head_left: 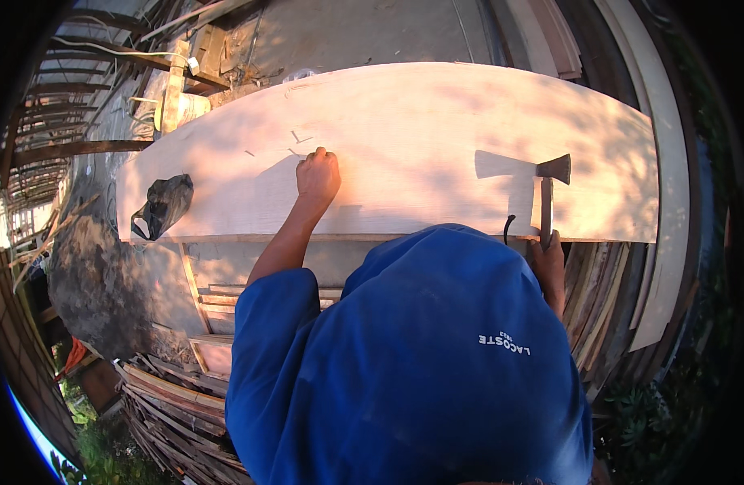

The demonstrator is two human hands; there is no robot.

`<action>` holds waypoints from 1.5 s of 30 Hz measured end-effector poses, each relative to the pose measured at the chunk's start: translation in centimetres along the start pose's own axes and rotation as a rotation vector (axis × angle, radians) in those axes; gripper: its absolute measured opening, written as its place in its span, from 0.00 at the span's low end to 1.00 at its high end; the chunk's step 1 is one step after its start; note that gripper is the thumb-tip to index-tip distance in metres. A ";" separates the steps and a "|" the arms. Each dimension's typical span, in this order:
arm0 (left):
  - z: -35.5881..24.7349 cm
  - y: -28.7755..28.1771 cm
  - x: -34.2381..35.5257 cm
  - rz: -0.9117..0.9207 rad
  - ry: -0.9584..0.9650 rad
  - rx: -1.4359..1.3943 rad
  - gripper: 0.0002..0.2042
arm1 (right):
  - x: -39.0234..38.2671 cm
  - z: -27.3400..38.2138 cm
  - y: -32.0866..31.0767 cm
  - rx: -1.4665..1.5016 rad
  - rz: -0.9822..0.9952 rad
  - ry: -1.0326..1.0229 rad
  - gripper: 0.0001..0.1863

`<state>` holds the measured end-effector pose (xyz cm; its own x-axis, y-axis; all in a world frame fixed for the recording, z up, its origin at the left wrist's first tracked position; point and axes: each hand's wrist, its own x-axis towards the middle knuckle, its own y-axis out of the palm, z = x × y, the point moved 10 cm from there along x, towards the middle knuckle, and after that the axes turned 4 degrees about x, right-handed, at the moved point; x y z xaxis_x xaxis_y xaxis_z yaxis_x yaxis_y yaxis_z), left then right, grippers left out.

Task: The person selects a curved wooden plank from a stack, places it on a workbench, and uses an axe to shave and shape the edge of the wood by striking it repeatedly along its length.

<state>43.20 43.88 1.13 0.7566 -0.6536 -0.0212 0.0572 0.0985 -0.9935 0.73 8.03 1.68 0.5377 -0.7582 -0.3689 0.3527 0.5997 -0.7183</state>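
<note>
My left hand (pixel 319 174) rests on a large pale plywood sheet (pixel 412 105) with its fingers closed. Whatever it pinches, if anything, is hidden. Just beyond it lie a few nails (pixel 302 139), loose on the wood. My right hand (pixel 547 263) grips the wooden handle of a hatchet (pixel 554 170). The dark metal head is over the right part of the sheet, beside a flared grey shape that looks like its shadow. A crumpled black plastic bag (pixel 166 204) sits at the sheet's left end.
Wooden strips (pixel 170 412) are piled at the lower left. Long boards (pixel 638 267) lean or lie along the right side. Under the sheet's near edge shows a wooden frame (pixel 196 291). Beyond the left end stand timber pieces (pixel 174 89) and a white cable (pixel 129 52).
</note>
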 end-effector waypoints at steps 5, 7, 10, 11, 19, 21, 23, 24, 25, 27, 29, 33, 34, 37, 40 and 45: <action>0.6 -1.9 0.7 0.002 -0.124 -0.133 0.07 | -0.2 0.1 0.6 0.071 -0.023 0.003 0.17; 1.6 -2.1 1.1 -0.067 -0.182 -0.297 0.06 | 0.0 -0.5 0.8 0.107 0.003 0.103 0.16; 0.8 -1.9 3.8 -0.077 -0.198 -0.733 0.06 | -0.4 -0.6 0.7 0.149 -0.020 0.069 0.17; 0.5 -0.4 4.6 -0.061 -0.210 -0.961 0.08 | -0.5 -0.6 0.4 0.159 -0.029 0.072 0.18; -7.9 4.2 13.0 0.264 -0.194 -1.378 0.17 | 0.1 0.9 0.6 0.120 -0.022 0.084 0.19; -9.2 3.0 15.8 0.229 -0.155 -1.389 0.17 | 0.0 0.9 1.0 0.160 -0.051 0.078 0.19; -9.3 2.1 18.3 0.138 -0.168 -1.365 0.16 | 0.0 0.5 1.6 0.203 -0.039 0.118 0.19; -9.0 0.1 19.7 -0.095 -0.048 -1.297 0.16 | -0.3 1.2 1.5 0.251 -0.051 0.125 0.18; -9.1 0.5 20.8 -0.046 -0.075 -1.329 0.15 | -0.3 1.2 1.6 0.259 -0.068 0.126 0.17; -8.6 0.5 22.6 -0.144 -0.060 -1.279 0.15 | 0.1 2.0 1.8 0.278 -0.079 0.095 0.18; -8.8 0.9 24.0 -0.166 -0.074 -1.286 0.14 | 1.1 4.2 2.0 0.252 -0.033 0.085 0.18; -10.7 0.2 24.3 -0.243 0.004 -1.246 0.12 | 3.1 9.5 2.0 0.271 0.056 0.064 0.19; -11.2 -0.6 24.2 -0.331 0.097 -1.121 0.12 | 3.7 11.6 2.0 0.265 0.093 0.023 0.19; -11.6 -0.4 23.9 -0.360 0.104 -1.024 0.10 | 5.4 17.2 1.8 0.204 0.154 -0.123 0.18; -11.5 -0.6 24.0 -0.407 0.100 -1.059 0.10 | 6.3 23.5 0.9 0.179 0.136 -0.316 0.17; -12.2 -2.4 23.3 -0.476 0.228 -0.957 0.08 | 8.7 30.3 2.5 0.117 0.010 -0.517 0.17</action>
<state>52.76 19.25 1.68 0.6469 -0.6035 0.4661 -0.2926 -0.7609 -0.5791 29.49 10.72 14.53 0.8386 -0.5445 -0.0151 0.4128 0.6533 -0.6346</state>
